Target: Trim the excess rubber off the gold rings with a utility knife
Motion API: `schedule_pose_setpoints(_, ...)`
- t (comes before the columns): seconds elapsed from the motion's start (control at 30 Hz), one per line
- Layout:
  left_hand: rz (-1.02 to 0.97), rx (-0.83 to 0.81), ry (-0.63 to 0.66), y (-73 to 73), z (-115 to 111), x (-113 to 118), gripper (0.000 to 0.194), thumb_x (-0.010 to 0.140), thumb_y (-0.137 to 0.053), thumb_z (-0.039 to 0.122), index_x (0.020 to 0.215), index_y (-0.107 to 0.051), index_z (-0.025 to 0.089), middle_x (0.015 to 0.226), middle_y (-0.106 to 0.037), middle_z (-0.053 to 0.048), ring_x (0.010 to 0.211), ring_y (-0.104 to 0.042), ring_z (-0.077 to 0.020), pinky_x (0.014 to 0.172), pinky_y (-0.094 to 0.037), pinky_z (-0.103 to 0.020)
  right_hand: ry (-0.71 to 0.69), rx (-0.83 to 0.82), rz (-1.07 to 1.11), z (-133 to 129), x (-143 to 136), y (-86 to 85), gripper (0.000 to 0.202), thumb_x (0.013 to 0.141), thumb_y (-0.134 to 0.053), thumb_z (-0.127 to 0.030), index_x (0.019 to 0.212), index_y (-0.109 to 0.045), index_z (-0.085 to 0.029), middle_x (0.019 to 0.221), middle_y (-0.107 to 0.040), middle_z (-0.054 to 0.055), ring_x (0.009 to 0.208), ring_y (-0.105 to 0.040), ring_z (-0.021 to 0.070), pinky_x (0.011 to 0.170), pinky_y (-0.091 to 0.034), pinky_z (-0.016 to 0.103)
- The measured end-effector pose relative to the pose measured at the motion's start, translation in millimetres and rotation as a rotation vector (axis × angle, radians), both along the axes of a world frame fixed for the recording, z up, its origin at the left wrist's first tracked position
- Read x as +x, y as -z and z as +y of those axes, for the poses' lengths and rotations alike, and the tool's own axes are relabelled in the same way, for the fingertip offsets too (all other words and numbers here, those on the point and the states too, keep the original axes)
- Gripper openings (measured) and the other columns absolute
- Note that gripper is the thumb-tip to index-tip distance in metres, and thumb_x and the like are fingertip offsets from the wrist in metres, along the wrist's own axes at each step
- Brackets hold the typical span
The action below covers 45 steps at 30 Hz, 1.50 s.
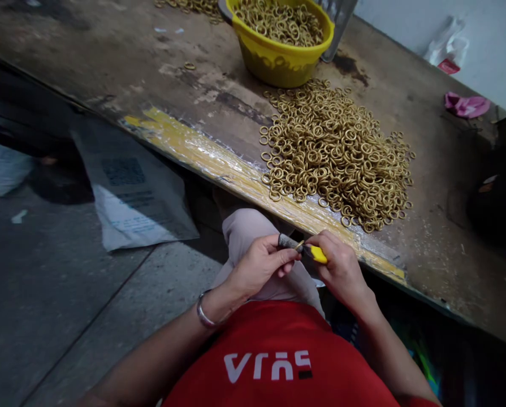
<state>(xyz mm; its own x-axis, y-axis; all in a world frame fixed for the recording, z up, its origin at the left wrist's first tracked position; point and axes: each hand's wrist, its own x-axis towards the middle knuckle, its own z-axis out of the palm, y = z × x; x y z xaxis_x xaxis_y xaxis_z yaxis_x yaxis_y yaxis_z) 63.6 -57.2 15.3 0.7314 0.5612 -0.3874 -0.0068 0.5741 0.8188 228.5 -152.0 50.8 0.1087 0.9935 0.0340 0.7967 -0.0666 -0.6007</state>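
Note:
My left hand [267, 263] pinches a small brass ring [299, 245] between thumb and forefinger; a dark grey cover [287, 241] wraps that forefinger. Closed around a yellow-handled tool [318, 254] is my right hand [341, 265], just right of the left one. The tool's dark tip is right beside the ring; whether they touch is too small to tell. Both hands are over my lap at the table's front edge. A large pile of brass rings [337, 152] lies on the table beyond them.
Behind the pile, a yellow basin [278, 56] full of rings stands on the brown table [121, 56]. More rings [193, 5] lie at the far edge of view. A pink cloth [467, 105] is at the right. A printed white sack [138, 198] sits below the table at left.

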Motion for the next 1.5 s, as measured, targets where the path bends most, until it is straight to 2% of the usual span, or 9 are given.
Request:
schedule_pose_setpoints(0.13, 0.078, 0.149, -0.04, -3.4, -2.5, 0.2, 0.028, 0.077, -0.075, 0.039, 0.072, -0.061, 0.015, 0.056, -0.058, 0.003, 0.049, -0.05, -0.0078, 0.047, -0.041, -0.019, 0.045, -0.104, -0.237, -4.9, -8.3, 2.0, 0.022, 0.088, -0.049, -0.008, 0.099, -0.066, -0.018, 0.092, -0.067, 0.007, 0.077, -0.062, 0.0187, 0.067, -0.042, 0.027)
schedule_pose_setpoints(0.57, 0.217, 0.61, -0.024, -1.7, -4.1, -6.2, 0.021, 0.086, -0.064, 0.024, 0.066, -0.058, 0.017, 0.06, -0.057, 0.002, 0.056, -0.051, -0.0118, 0.052, -0.039, -0.023, 0.139, -0.338, -0.565, 11.3, -19.0, 10.7, 0.016, 0.095, -0.049, -0.01, 0.097, -0.063, -0.018, 0.096, -0.067, 0.009, 0.07, -0.061, 0.0177, 0.058, -0.031, 0.029)
schedule_pose_setpoints(0.73, 0.041, 0.753, 0.257, -4.0, -23.2, -2.8, 0.019, 0.088, -0.065, 0.017, 0.069, -0.059, 0.017, 0.074, -0.063, -0.002, 0.069, -0.058, -0.0152, 0.064, -0.046, -0.026, 0.294, -0.459, -0.667, 32.5, 4.8, 13.1, 0.025, 0.093, -0.043, -0.004, 0.101, -0.064, -0.015, 0.097, -0.066, 0.012, 0.07, -0.061, 0.0198, 0.056, -0.029, 0.031)
schedule_pose_setpoints(0.9, 0.247, 0.855, 0.323, 17.1, -23.3, 12.9, 0.018, 0.086, -0.069, 0.015, 0.074, -0.056, 0.018, 0.074, -0.062, -0.001, 0.068, -0.058, -0.0169, 0.063, -0.043, -0.028, 0.312, -0.308, -0.674, 50.9, 23.5, 25.7, 0.028, 0.088, -0.049, -0.005, 0.109, -0.064, -0.015, 0.108, -0.064, 0.011, 0.076, -0.061, 0.019, 0.061, -0.033, 0.03)
schedule_pose_setpoints(1.1, 0.311, 0.875, 0.486, 32.3, -19.2, 19.8, 0.028, 0.084, -0.077, 0.025, 0.1, -0.055, 0.018, 0.081, -0.066, -0.002, 0.075, -0.065, -0.0232, 0.064, -0.045, -0.031, 0.356, -0.357, -0.743, 71.1, 30.5, 33.7, 0.027, 0.094, -0.041, -0.008, 0.106, -0.064, -0.013, 0.108, -0.063, 0.013, 0.074, -0.061, 0.0177, 0.059, -0.033, 0.029)
schedule_pose_setpoints(1.2, 0.318, 0.766, 0.408, 35.4, -19.2, 19.1, 0.026, 0.085, -0.074, 0.03, 0.097, -0.054, 0.019, 0.079, -0.068, -0.002, 0.071, -0.066, -0.0224, 0.063, -0.047, -0.031, 0.369, -0.395, -0.717, 74.5, 34.4, 30.8, 0.022, 0.095, -0.044, -0.013, 0.106, -0.063, -0.012, 0.11, -0.063, 0.015, 0.077, -0.062, 0.0199, 0.058, -0.034, 0.029)
schedule_pose_setpoints(1.33, 0.241, 0.487, 0.118, 37.5, -14.7, 21.1, 0.016, 0.085, -0.067, 0.023, 0.088, -0.052, 0.02, 0.102, -0.075, -0.008, 0.065, -0.064, -0.0144, 0.063, -0.05, -0.028, 0.37, -0.314, -0.587, 70.3, 39.0, 27.8, 0.017, 0.088, -0.053, -0.014, 0.101, -0.064, -0.012, 0.104, -0.065, 0.015, 0.077, -0.06, 0.0204, 0.061, -0.035, 0.029)
schedule_pose_setpoints(1.4, 0.188, 0.402, -0.032, 35.9, -11.4, 22.1, 0.015, 0.084, -0.065, 0.023, 0.091, -0.053, 0.019, 0.112, -0.074, -0.011, 0.065, -0.064, -0.0122, 0.064, -0.052, -0.027, 0.36, -0.2, -0.357, 64.1, 36.6, 24.7, 0.01, 0.088, -0.054, -0.017, 0.086, -0.063, -0.014, 0.086, -0.064, 0.009, 0.071, -0.056, 0.0177, 0.062, -0.035, 0.029)
schedule_pose_setpoints(1.5, 0.115, 0.333, -0.193, 30.9, -8.5, 21.7, 0.02, 0.083, -0.068, 0.028, 0.094, -0.054, 0.018, 0.106, -0.075, -0.01, 0.065, -0.066, -0.0121, 0.062, -0.052, -0.025, 0.338, -0.143, 0.284, 51.1, 22.0, 16.9, 0.024, 0.089, -0.057, -0.034, 0.072, -0.059, -0.018, 0.061, -0.051, -0.001, 0.055, -0.045, 0.0122, 0.055, -0.034, 0.026)
